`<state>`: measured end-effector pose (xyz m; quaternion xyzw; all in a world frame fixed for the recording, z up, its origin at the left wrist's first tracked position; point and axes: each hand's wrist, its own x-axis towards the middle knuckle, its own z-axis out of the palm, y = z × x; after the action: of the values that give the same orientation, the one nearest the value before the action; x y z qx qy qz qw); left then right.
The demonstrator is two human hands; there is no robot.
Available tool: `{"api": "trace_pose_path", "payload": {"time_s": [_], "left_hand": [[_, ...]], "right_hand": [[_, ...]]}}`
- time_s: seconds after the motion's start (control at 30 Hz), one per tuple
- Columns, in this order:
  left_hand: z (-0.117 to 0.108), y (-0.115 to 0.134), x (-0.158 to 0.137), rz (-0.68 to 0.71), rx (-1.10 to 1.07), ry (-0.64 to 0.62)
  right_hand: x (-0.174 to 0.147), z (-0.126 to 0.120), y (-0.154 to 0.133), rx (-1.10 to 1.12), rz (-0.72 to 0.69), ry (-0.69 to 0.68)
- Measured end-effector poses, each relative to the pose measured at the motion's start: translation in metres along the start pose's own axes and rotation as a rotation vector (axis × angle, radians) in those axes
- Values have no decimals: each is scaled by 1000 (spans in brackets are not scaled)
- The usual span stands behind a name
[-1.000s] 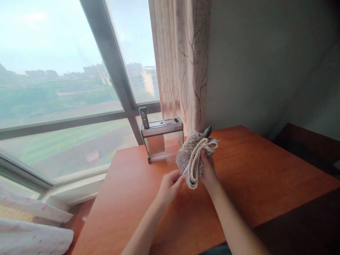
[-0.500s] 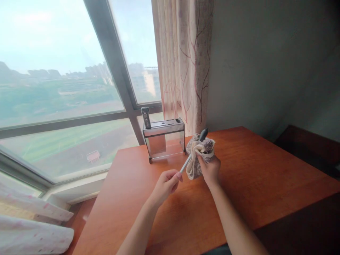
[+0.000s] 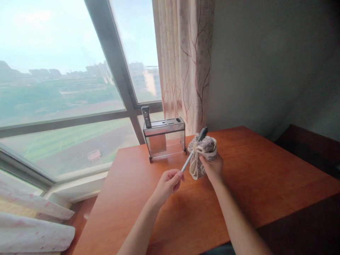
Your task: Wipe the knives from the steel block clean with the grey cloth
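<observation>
Over the table, my left hand (image 3: 171,182) pinches the lower end of a pale, thin dark-handled rod (image 3: 187,162) that looks like a sharpening steel. The rod slants up to the right, and its dark handle (image 3: 203,133) points away from me. My right hand (image 3: 214,165) is closed around a bunched grey-brown cloth (image 3: 197,168) with a cream edge. The cloth wraps around the middle of the rod, partly hiding it. Most of my right fingers are behind the cloth.
A see-through knife block (image 3: 168,123) with a slotted top stands beyond my hands, and one knife (image 3: 146,117) is in its left end. The reddish wooden table (image 3: 260,166) meets the window (image 3: 63,88) side. A patterned curtain (image 3: 195,63) hangs behind.
My right hand and the cloth have shifted slightly to the right, and the cloth's folds have changed shape. My left hand stays on the rod's end, almost in place.
</observation>
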<state>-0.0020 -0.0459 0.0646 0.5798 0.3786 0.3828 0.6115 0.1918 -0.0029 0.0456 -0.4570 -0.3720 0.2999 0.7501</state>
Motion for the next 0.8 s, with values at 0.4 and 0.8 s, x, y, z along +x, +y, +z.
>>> {"api": "trace_pose_path", "payload": {"time_s": [0.4, 0.8], "left_hand": [[-5, -13, 4, 128, 352, 88], [-6, -12, 6, 174, 516, 220]], "right_hand": [[-3, -1, -1, 544, 648, -288], [-12, 9, -3, 523, 686, -324]]}}
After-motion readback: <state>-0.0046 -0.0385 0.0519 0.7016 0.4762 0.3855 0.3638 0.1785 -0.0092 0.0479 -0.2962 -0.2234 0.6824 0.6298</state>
